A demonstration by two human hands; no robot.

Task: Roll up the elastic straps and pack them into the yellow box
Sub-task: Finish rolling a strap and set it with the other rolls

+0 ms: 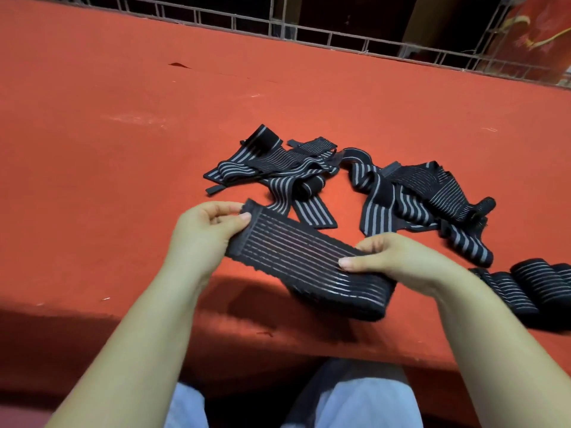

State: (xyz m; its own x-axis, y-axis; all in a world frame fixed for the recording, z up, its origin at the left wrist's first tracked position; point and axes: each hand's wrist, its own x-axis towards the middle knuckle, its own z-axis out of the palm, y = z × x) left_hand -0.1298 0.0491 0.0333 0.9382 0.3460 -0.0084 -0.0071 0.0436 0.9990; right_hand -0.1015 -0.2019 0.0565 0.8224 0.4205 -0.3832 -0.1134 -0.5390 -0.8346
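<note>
I hold a black elastic strap (296,254) with thin pale stripes stretched between both hands above the red table. My left hand (204,233) pinches its far left end between thumb and fingers. My right hand (392,257) grips the strap further along, thumb on top; the rest folds down under that hand. Two loose heaps of black and grey striped straps lie behind: one heap (278,168) at the centre, the other heap (426,199) to the right. Rolled straps (531,285) lie at the right edge. No yellow box is in view.
The table is covered in red cloth (123,134). A metal wire grid (309,32) runs along its far edge, with a red patterned object (537,35) at the top right. My knees in light trousers (349,403) show below the near edge.
</note>
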